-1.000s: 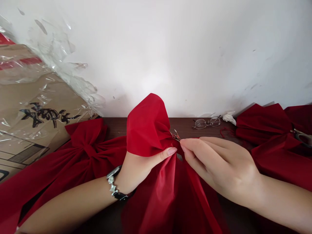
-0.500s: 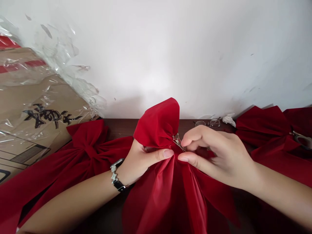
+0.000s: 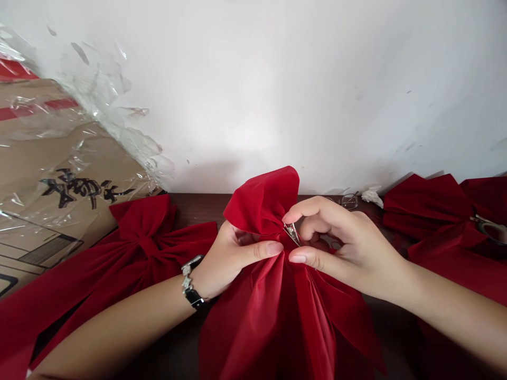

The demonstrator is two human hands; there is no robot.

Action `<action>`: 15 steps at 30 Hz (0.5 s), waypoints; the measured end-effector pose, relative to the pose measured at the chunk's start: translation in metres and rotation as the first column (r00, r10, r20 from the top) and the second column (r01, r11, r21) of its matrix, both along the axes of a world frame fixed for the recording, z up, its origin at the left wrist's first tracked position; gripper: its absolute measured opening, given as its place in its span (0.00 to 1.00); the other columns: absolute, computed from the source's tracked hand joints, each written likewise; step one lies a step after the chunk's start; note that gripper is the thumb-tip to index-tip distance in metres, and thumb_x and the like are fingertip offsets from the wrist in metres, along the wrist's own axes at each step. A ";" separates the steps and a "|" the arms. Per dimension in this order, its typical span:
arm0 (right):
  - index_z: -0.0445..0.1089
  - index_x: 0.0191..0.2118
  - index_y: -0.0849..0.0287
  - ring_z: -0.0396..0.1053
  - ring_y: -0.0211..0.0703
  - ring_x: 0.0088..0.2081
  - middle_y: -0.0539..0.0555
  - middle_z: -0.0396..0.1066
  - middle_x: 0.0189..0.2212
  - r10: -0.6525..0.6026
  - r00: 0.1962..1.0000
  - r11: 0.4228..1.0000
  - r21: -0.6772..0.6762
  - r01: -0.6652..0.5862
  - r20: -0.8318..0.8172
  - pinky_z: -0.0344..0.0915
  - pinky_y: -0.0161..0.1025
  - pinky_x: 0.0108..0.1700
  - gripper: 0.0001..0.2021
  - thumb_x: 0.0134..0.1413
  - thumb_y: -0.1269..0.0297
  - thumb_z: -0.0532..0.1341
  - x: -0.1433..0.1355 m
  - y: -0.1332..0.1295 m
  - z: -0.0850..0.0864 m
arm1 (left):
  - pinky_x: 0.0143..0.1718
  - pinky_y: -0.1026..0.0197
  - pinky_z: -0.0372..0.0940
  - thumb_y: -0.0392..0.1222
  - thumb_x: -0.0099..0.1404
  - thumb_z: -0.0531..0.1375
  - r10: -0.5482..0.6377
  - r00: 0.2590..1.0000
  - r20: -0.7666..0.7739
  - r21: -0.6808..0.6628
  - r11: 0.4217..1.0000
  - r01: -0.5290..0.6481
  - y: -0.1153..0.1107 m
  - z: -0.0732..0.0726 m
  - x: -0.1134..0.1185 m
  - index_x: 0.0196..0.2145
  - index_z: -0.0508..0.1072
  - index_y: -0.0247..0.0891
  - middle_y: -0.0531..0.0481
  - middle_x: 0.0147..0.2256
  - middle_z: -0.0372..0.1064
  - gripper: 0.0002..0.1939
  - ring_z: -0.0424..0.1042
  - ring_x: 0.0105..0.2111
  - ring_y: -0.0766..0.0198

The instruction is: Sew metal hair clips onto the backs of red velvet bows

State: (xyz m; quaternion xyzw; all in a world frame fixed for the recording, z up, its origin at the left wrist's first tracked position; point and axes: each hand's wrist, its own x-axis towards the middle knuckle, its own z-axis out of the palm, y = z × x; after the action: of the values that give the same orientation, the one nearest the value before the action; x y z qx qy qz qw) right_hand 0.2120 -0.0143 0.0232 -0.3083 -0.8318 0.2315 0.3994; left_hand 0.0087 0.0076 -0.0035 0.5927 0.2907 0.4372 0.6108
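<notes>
A large red fabric bow (image 3: pixel 263 200) is held up in the middle, its long tails (image 3: pixel 253 311) hanging toward me. My left hand (image 3: pixel 233 258) is closed round the gathered centre of the bow from the left, thumb pressed on the cloth. At that gather sits a small silver metal clip (image 3: pixel 292 234). My right hand (image 3: pixel 344 248) curls around this clip, with the index fingertip at its upper end and the thumb by its lower end. Its other fingers are bent behind and partly hidden.
Another red bow (image 3: pixel 146 237) lies at left beside a plastic-wrapped cardboard box (image 3: pixel 79 153). Eyeglasses (image 3: pixel 349 201) and a crumpled white tissue (image 3: pixel 372 196) rest by the wall. More red bows (image 3: pixel 428 206) lie at right, with a grey ring-shaped object (image 3: pixel 493 230) on them.
My right index finger has moved up to the clip's upper end, and the clip now shows more plainly. The bow's upper loop has shifted slightly right and down.
</notes>
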 end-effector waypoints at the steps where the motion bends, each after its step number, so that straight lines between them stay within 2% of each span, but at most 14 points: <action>1: 0.61 0.46 0.60 0.60 0.31 0.23 0.44 0.61 0.22 -0.003 1.000 1.000 -0.002 0.003 0.002 0.57 0.28 0.24 0.13 0.59 0.64 0.62 0.000 0.000 0.000 | 0.44 0.60 0.70 0.40 0.56 0.68 -0.001 1.000 -0.005 0.007 1.000 0.001 0.000 0.000 0.000 0.42 0.74 0.39 0.48 0.41 0.76 0.15 0.76 0.42 0.58; 6: 0.60 0.45 0.59 0.61 0.30 0.22 0.43 0.62 0.22 -0.012 1.000 1.000 0.015 0.012 0.013 0.58 0.28 0.25 0.12 0.59 0.63 0.62 0.001 0.001 0.000 | 0.45 0.59 0.70 0.41 0.56 0.68 -0.013 1.000 -0.005 0.045 0.999 0.013 -0.002 0.003 0.001 0.42 0.73 0.39 0.47 0.42 0.76 0.16 0.75 0.43 0.58; 11: 0.60 0.41 0.59 0.63 0.30 0.22 0.44 0.66 0.23 -0.059 0.998 0.994 0.091 0.056 0.028 0.59 0.27 0.25 0.11 0.59 0.62 0.63 0.001 0.002 -0.003 | 0.45 0.55 0.70 0.42 0.56 0.67 -0.023 0.999 -0.022 0.040 0.999 0.024 -0.005 0.005 -0.002 0.41 0.72 0.39 0.47 0.40 0.75 0.15 0.75 0.41 0.57; 15: 0.62 0.41 0.59 0.68 0.32 0.25 0.48 0.70 0.26 -0.089 0.995 0.976 0.201 0.079 0.042 0.63 0.27 0.26 0.12 0.58 0.59 0.63 0.003 0.003 -0.004 | 0.48 0.51 0.68 0.44 0.54 0.67 0.053 0.998 -0.031 0.031 0.998 -0.052 -0.004 0.002 -0.006 0.40 0.74 0.39 0.46 0.39 0.76 0.16 0.74 0.43 0.52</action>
State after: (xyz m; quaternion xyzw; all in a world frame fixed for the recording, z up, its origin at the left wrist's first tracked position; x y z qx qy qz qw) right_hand 0.2146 -0.0113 0.0197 -0.3076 -0.8468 0.1223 0.4164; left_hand 0.0031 0.0032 -0.0018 0.6009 0.3089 0.4480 0.5854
